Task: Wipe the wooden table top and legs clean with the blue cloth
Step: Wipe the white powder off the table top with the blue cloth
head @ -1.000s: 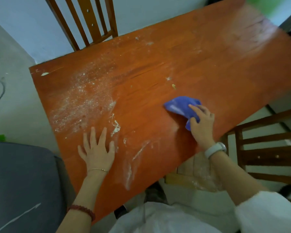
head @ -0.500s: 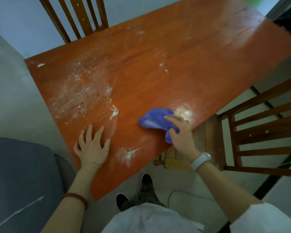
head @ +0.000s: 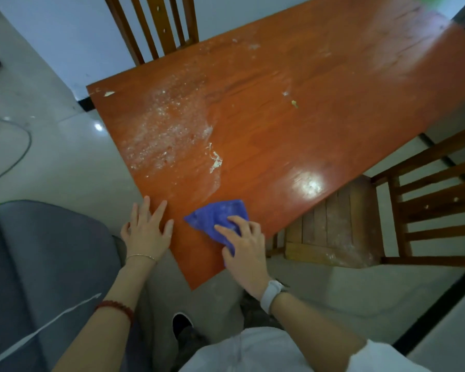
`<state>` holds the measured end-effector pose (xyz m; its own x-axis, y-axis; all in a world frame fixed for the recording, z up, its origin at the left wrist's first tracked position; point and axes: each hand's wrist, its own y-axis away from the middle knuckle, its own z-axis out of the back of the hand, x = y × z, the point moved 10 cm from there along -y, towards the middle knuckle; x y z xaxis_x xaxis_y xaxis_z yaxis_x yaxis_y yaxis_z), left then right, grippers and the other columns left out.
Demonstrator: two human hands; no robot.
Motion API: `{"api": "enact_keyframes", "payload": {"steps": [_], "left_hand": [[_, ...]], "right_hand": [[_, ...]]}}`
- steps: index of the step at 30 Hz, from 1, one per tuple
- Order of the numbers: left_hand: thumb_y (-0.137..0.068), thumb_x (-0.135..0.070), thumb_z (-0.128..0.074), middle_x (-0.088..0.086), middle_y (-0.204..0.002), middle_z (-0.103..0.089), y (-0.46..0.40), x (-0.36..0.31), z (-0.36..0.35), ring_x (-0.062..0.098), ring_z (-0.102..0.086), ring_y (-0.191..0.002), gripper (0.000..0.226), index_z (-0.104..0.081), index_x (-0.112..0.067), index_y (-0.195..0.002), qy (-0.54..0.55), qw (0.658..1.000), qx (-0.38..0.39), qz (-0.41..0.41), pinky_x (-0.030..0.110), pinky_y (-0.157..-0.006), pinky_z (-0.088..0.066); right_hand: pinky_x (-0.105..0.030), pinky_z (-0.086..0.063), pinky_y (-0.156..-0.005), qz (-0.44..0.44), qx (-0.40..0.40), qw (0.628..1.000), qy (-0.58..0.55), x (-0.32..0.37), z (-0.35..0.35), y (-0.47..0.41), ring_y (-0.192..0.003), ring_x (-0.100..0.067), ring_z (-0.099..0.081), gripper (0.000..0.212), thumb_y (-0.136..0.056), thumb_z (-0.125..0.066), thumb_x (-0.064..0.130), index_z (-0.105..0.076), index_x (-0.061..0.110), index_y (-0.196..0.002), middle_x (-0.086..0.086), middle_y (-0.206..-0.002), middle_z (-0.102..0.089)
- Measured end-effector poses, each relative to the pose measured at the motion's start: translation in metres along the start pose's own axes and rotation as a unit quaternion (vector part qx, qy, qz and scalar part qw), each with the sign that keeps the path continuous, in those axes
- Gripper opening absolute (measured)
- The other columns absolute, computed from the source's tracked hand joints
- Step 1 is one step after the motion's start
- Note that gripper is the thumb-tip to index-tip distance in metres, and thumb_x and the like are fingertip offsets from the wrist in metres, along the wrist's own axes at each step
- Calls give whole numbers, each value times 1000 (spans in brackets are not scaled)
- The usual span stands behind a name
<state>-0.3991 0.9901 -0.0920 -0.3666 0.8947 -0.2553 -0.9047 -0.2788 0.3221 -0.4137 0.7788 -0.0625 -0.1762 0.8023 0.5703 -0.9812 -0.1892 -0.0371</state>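
From the head view, your right hand (head: 243, 248) presses the blue cloth (head: 218, 217) flat on the counter (head: 279, 124), fingers (head: 227, 229) loosely curled over its near half. Your left hand (head: 145, 232) rests just left of it, fingers spread, at the counter's edge. That cloth looks soft and light, likely to bunch, so keep your palm over the middle. White powder (head: 167, 130) lies well beyond your fingertips, unwiped.
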Motion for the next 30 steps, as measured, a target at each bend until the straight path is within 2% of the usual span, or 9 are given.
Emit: {"api": "enact_keyframes", "payload": {"steps": [4, 6, 8, 12, 16, 20, 23, 27, 30], "left_hand": [[-91, -31, -48, 4, -153, -18, 4, 43, 21, 26, -16, -141, 51, -33, -25, -140, 75, 997, -19, -4, 49, -108, -18], [-91, -26, -49, 11, -146, -33, 10, 62, 30, 29, -29, -135, 46, -43, -12, -135, 139, 990, -19, -30, 44, -108, -23], [-92, -14, -50, 13, -134, -48, 24, 72, 33, 27, -42, -127, 34, -53, -3, -124, 218, 974, 10, -67, 30, -106, -27], [-90, -21, -53, -4, -111, -64, 67, 75, 20, -4, -55, -101, 18, -64, -15, -104, 359, 914, 157, -102, 6, -90, -39], [-57, -58, -61, -32, -88, -66, 91, 79, 16, -18, -56, -84, 41, -61, -37, -93, 376, 893, 214, -126, 4, -77, -42], [-70, -37, -68, -7, -78, -62, 82, 95, 42, 4, -57, -73, 17, -57, -27, -80, 353, 928, 85, -88, 5, -65, -38], [-82, -13, -65, 3, -86, -57, 80, 110, 68, 19, -52, -79, 14, -51, -16, -87, 323, 944, -48, -43, 18, -70, -34], [-86, -18, -61, 12, -101, -55, 89, 113, 81, 16, -47, -81, 20, -56, -5, -101, 288, 948, -139, 0, 27, -70, -33], [-83, -26, -57, 10, -101, -58, 97, 93, 89, 13, -51, -85, 22, -55, -14, -101, 284, 940, -165, -97, 25, -68, -38]], "right_hand": [[-40, -45, -78, 74, 100, 991, -41, 76, -53, 40, -99, -24, -40, 45, -72, -40, 21, -63, 28, -109, 0, -121, -56], [-24, -33, -92, 75, 233, 956, -164, 110, -80, 56, -103, -23, -44, 43, -76, -45, 10, -64, 18, -114, -6, -122, -58], [-6, -31, -84, 41, 301, 918, -255, 129, -91, 62, -96, -11, -51, 40, -73, -50, 2, -63, 6, -111, -11, -110, -63], [-9, -37, -67, -89, 246, 905, -337, 117, -88, 51, -70, 3, -49, 21, -62, -52, 22, -50, 23, -84, 10, -79, -52], [-13, -43, -64, -130, 226, 892, -368, 114, -81, 39, -70, -6, -51, 17, -74, -59, 0, -53, 14, -81, 3, -77, -55], [-14, -45, -70, -188, 187, 856, -444, 116, -91, 42, -79, -9, -55, 12, -86, -57, -1, -54, 9, -93, 0, -86, -57], [-26, -47, -78, -264, 178, 756, -572, 125, -116, 54, -88, -18, -58, 16, -87, -60, 15, -54, 16, -102, -7, -99, -60], [-28, -50, -77, -314, 177, 665, -655, 148, -135, 55, -93, -18, -61, 45, -84, -62, 27, -44, 14, -123, -8, -111, -60], [-36, -49, -70, -287, 192, 654, -673, 167, -130, 40, -87, -30, -56, 50, -79, -64, 42, -53, 3, -109, -19, -96, -58]]}}
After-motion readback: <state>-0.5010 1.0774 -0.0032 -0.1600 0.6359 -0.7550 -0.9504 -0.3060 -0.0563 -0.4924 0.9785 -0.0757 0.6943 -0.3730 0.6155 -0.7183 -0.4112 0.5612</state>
